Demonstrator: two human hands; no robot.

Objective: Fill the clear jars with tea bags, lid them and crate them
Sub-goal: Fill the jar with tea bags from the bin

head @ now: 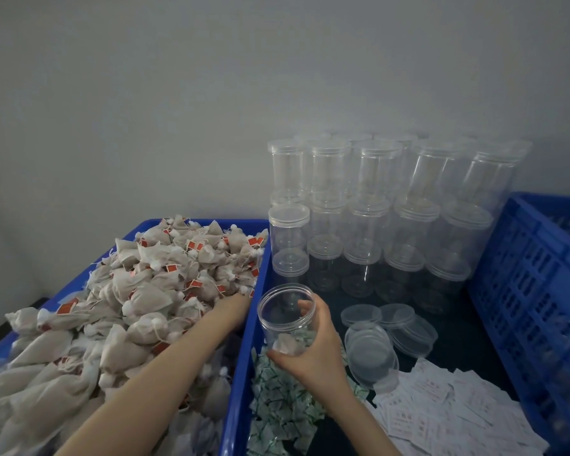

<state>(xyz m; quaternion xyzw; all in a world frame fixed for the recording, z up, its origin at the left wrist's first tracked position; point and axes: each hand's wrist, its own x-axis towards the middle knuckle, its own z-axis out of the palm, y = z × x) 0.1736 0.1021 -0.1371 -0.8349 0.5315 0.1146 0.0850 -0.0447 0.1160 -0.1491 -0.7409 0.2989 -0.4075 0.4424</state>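
My right hand [313, 350] grips an open clear jar [285, 315] with no lid, tilted a little, with one tea bag [287, 345] at its bottom. My left hand [232, 307] reaches into the heap of beige tea bags [139, 291] with red tags in the blue bin [259, 271] on the left; its fingers are buried among the bags and hidden. Several loose clear lids [389, 330] lie on the dark surface right of the jar.
Lidded empty clear jars [375, 209] stand stacked in rows at the back against the grey wall. A blue slotted crate [533, 291] stands at the right. Small green-white sachets [283, 399] and white paper labels [448, 413] lie near the front.
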